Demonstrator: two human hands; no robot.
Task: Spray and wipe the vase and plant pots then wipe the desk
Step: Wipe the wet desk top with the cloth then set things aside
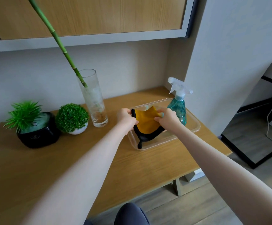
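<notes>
Both hands [148,120] gripping cloth [147,123] edges, above tray [195,127]

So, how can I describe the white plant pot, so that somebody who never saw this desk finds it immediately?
Start at the wooden desk and find the tall glass vase with the bamboo stalk. Directly to the left of the vase stands the white plant pot. It is low and round with a ball-shaped green bush, while the next pot, the black plant pot, is blocky and holds spiky leaves.

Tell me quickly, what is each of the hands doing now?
Left hand: closed, gripping the left edge of the cloth.
Right hand: closed, pinching the cloth's right edge.
</notes>
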